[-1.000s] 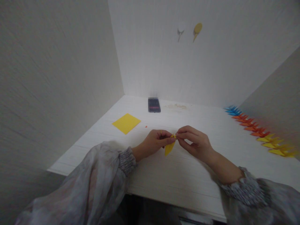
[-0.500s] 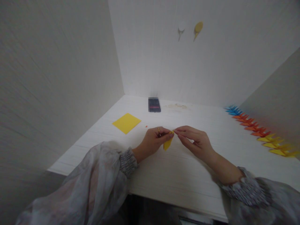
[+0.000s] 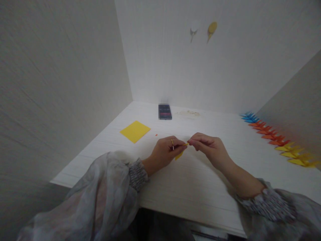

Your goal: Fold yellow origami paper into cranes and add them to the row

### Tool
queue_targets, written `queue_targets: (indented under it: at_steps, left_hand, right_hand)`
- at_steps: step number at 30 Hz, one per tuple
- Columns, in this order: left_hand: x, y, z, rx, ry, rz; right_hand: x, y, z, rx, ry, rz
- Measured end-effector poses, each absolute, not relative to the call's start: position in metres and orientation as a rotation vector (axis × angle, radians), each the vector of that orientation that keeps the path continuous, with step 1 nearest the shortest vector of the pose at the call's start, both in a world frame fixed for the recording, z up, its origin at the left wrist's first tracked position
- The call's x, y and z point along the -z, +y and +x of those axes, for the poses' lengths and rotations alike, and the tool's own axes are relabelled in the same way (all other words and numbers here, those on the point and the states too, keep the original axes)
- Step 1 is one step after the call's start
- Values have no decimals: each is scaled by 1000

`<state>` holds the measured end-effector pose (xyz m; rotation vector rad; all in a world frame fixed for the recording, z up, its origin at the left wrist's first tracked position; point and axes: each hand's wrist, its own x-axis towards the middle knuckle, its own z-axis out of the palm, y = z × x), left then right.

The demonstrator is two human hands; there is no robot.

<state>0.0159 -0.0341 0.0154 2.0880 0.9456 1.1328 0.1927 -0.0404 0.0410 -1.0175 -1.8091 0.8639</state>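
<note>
Both my hands meet over the middle of the white table. My left hand wears a ring and pinches a small folded yellow paper piece from the left. My right hand pinches the top tip of the same piece from the right. The folded piece hangs just above the tabletop and is mostly hidden behind my left fingers.
A flat yellow paper square lies at the left. A dark blurred device sits at the back. A row of folded paper pieces, blue, orange and yellow, runs along the right wall. A tiny orange scrap lies near the square.
The folded yellow piece has turned flatter and shows less below my fingers. Both hands have stayed in place and have closed tighter on its tip.
</note>
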Motion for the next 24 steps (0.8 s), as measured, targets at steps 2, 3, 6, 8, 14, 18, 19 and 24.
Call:
queue_targets:
  at_steps: [2,3,6,8,14,18,19,24]
  left_hand:
    - [-15,-34,16,-1136,941,2108]
    - [-15,-34,16,-1136,940,2114]
    - [-15,-34,15,-1124,930,2131]
    - [-15,-34,15,-1121,920,2137]
    - [-16,-35,15,-1097,900,2133]
    - [-15,-35,15,-1074,924,2118]
    - [-15,-35,15,-1069,924,2119]
    - [-15,-34,15,-1071,931,2144]
  right_hand:
    - [-42,-41,192,-957,-1782,-1053]
    - [-42,-41,192,-994,-1774,-1066]
    - [-42,-40,193,-1062,-1764,-1101]
    - [-41,-39,194,-1086,-1762,-1118]
    - [-41,-36,197,-1103,-1815,-1131]
    - [-40,-37,197,-1151,-1808,-1149]
    - [-40,-37,196,-1166,-1795,-1148]
    - [-41,-37,195,-1216,-1731,-1121]
